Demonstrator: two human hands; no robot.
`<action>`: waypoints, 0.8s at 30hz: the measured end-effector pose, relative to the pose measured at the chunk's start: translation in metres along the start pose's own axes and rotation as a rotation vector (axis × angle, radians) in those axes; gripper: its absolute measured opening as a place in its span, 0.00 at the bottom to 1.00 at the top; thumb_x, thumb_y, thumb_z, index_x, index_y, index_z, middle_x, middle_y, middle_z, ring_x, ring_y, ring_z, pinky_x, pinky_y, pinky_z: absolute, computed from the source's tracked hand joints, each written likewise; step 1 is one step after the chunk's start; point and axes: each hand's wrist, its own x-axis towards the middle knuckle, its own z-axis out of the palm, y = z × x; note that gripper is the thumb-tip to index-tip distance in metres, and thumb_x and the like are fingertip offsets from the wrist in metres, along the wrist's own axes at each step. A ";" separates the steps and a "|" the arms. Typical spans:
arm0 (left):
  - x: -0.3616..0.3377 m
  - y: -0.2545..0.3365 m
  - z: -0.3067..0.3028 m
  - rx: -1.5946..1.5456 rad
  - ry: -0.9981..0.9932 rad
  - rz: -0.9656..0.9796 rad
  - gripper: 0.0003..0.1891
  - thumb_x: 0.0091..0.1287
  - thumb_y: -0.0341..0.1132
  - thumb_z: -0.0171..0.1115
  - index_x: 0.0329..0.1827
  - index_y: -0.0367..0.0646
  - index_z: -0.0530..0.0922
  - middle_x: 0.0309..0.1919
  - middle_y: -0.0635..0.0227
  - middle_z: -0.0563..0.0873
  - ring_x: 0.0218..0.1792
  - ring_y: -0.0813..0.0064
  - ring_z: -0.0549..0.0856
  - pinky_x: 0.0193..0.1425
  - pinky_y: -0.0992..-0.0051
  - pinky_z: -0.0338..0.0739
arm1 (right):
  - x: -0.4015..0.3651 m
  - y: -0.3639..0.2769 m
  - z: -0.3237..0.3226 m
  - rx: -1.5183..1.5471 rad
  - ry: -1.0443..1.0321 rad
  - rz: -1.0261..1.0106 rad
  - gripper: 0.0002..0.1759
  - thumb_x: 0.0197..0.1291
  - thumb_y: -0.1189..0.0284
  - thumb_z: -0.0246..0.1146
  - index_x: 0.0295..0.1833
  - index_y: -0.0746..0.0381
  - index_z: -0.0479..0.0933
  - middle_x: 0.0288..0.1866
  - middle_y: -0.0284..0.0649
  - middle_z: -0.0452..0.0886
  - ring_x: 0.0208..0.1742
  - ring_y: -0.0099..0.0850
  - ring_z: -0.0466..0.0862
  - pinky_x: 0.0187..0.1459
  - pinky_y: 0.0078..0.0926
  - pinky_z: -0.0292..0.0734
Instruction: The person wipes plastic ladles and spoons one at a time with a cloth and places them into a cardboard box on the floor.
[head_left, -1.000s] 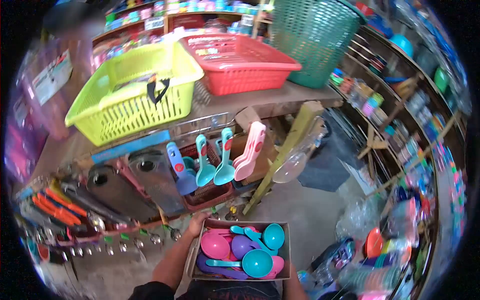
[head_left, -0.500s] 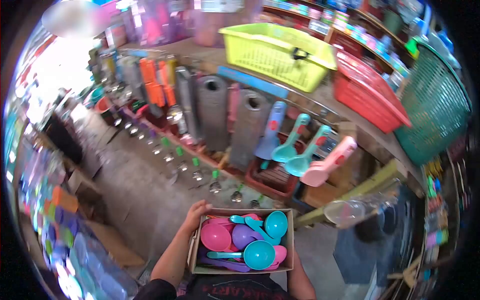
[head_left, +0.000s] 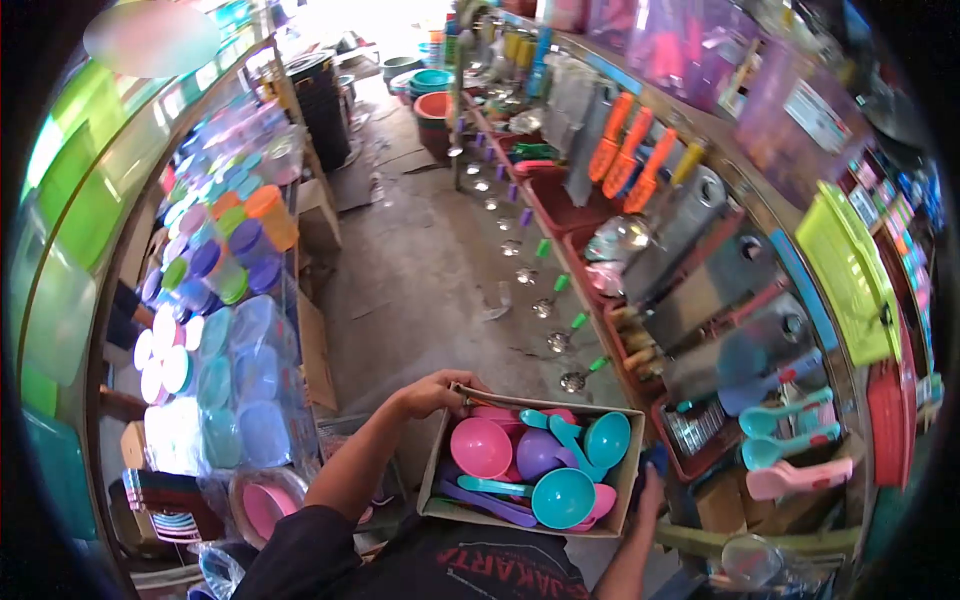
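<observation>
In the head view an open cardboard box (head_left: pixel 432 470) is held in front of my body, slightly tilted. It is full of plastic ladles or dippers: a pink one (head_left: pixel 481 447), a purple one (head_left: pixel 540 455), a turquoise one (head_left: pixel 563 498) and several more beneath. My left hand (head_left: pixel 440 392) grips the far left corner of the box, fingers closed over its edge. Along the right side, my right hand (head_left: pixel 650 492) holds the box; most of its fingers are hidden.
A concrete aisle floor (head_left: pixel 420 290) stretches ahead. On the left, shelves carry plastic jars (head_left: pixel 240 260) and blue containers (head_left: pixel 262 375). To the right is a rack with hanging turquoise dippers (head_left: pixel 785 413), orange-handled tools (head_left: pixel 620 145) and a yellow-green basket (head_left: pixel 850 275). Buckets (head_left: pixel 433 112) stand farther off.
My view has swung left, from facing the rack to looking down the aisle. The box has come along in both hands, its contents looking the same.
</observation>
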 end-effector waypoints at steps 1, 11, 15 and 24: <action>-0.003 -0.005 -0.012 -0.051 0.006 -0.058 0.25 0.38 0.26 0.58 0.46 0.35 0.78 0.44 0.64 0.80 0.47 0.73 0.76 0.53 0.76 0.69 | 0.013 0.001 -0.010 -0.146 0.079 -0.002 0.23 0.55 0.60 0.60 0.50 0.66 0.74 0.43 0.39 0.78 0.41 0.30 0.77 0.45 0.26 0.71; -0.045 -0.018 -0.050 -0.241 0.141 -0.004 0.23 0.43 0.27 0.55 0.48 0.36 0.77 0.38 0.66 0.82 0.39 0.76 0.80 0.45 0.78 0.73 | 0.031 -0.065 0.057 -0.440 -0.448 0.079 0.18 0.48 0.67 0.64 0.44 0.66 0.76 0.35 0.37 0.79 0.35 0.28 0.77 0.41 0.26 0.72; -0.062 -0.014 -0.039 -0.187 0.292 -0.073 0.25 0.42 0.27 0.56 0.48 0.35 0.77 0.40 0.65 0.82 0.40 0.75 0.80 0.46 0.78 0.73 | 0.068 -0.050 0.075 -0.633 -0.687 -0.259 0.14 0.42 0.73 0.57 0.39 0.65 0.76 0.30 0.36 0.78 0.29 0.25 0.75 0.33 0.24 0.72; -0.079 -0.038 -0.002 -0.113 0.508 -0.106 0.30 0.36 0.28 0.55 0.50 0.32 0.77 0.44 0.64 0.82 0.42 0.76 0.79 0.45 0.80 0.73 | 0.074 -0.060 0.170 -0.868 -0.592 -0.349 0.27 0.38 0.66 0.71 0.46 0.63 0.74 0.38 0.40 0.80 0.38 0.32 0.80 0.42 0.30 0.74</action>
